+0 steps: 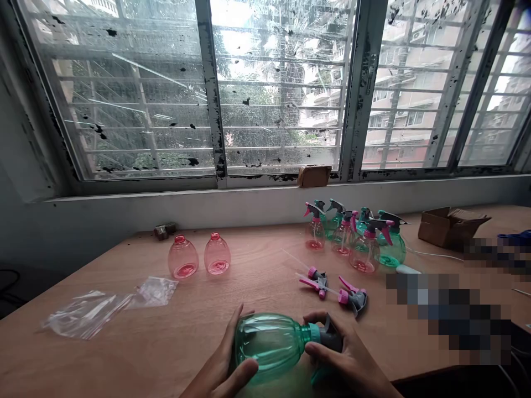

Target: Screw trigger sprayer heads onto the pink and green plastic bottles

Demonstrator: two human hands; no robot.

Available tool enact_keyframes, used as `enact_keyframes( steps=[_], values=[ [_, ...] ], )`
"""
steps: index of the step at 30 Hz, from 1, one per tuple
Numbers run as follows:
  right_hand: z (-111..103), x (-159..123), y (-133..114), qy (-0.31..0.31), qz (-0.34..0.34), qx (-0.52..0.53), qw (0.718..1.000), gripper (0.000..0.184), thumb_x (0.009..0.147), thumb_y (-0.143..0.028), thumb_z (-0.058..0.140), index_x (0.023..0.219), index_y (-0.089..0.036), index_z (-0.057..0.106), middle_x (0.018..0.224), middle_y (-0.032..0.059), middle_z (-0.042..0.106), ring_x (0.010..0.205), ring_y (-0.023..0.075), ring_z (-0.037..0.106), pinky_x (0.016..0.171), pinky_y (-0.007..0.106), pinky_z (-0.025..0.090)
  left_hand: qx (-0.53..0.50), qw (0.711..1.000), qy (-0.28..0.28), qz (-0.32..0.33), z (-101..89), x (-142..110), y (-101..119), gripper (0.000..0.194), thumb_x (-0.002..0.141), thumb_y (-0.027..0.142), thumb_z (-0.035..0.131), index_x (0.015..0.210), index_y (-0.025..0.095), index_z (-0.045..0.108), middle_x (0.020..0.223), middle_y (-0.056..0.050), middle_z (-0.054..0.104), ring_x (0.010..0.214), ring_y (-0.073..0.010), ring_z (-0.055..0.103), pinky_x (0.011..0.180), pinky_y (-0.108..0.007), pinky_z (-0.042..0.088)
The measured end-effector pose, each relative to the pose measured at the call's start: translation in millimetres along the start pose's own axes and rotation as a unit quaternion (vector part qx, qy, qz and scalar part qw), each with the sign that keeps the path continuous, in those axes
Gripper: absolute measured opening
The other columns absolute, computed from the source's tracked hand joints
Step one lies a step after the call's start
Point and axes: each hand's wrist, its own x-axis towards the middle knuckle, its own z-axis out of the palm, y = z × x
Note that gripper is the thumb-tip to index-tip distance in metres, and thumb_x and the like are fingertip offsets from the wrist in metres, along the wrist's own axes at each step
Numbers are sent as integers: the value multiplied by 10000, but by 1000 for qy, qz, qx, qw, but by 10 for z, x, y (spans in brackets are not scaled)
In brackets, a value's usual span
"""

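Observation:
A green see-through spray bottle (271,341) lies on its side at the near edge of the wooden table (232,301), its neck pointing right. My left hand (226,362) cups the bottle's round body, thumb under and fingers behind. My right hand (342,354) is wrapped round the grey spray head (332,337) and teal collar at the neck. Just beyond lie two loose pink-and-grey spray heads (334,287) with thin dip tubes.
Two pink headless bottles (199,256) stand at mid-left. A cluster of several assembled pink and green spray bottles (357,237) stands at the back right. Clear plastic bags (108,307) lie at the left. An open cardboard box (450,225) sits far right, under the barred window.

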Motion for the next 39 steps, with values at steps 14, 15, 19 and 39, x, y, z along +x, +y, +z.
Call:
enact_keyframes(
  steps=[14, 15, 19, 39],
  values=[
    [-32, 6, -56, 8, -12, -94, 996, 398, 702, -464, 862, 922, -181, 690, 774, 19, 710, 717, 241, 658, 597, 277, 522, 8, 999, 29, 23, 31, 1, 54, 876, 856, 747, 515, 1552, 352, 157, 1662, -90, 296, 1524, -349, 251, 1242, -577, 174],
    [-35, 5, -59, 6, -10, -94, 995, 395, 700, -456, 865, 923, -180, 690, 781, 21, 712, 722, 241, 659, 604, 277, 523, -3, 1000, 28, 14, 24, 9, 53, 853, 875, 744, 480, 1551, 332, 162, 1644, -115, 329, 1512, -356, 282, 1235, -592, 179],
    [-42, 1, -62, 16, -17, -81, 996, 384, 694, -435, 873, 922, -181, 697, 812, 27, 717, 752, 246, 667, 640, 284, 529, -17, 1000, 14, 15, 25, 13, 25, 901, 856, 671, 603, 1551, 315, 152, 1622, -136, 353, 1490, -362, 325, 1234, -567, 211],
    [-31, -13, -69, 12, -21, -80, 996, 374, 721, -437, 853, 952, -176, 718, 842, 38, 731, 736, 238, 678, 627, 283, 533, 38, 997, 18, 60, 49, -40, 80, 1018, 781, 637, 732, 1552, 428, 102, 1638, -30, 285, 1512, -330, 255, 1254, -482, 177]
  ],
)
